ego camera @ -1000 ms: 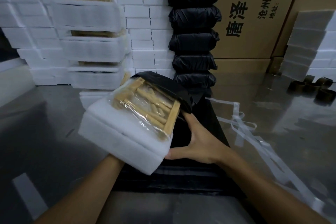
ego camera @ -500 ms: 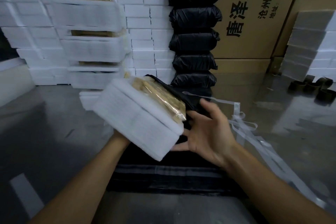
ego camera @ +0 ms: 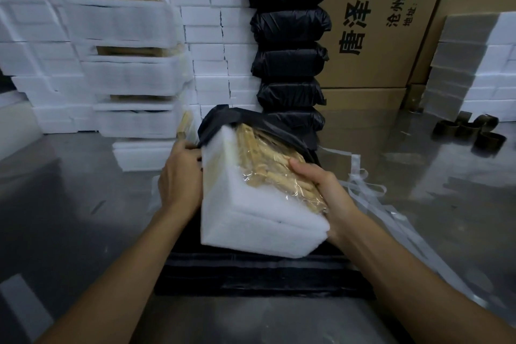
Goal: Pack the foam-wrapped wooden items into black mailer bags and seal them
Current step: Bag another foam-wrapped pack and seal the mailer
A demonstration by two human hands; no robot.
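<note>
on steel table [ego camera: 69, 218], both hands' grip holds foam bundle [ego camera: 251, 204], far end inside black bag [ego camera: 223, 120].
</note>
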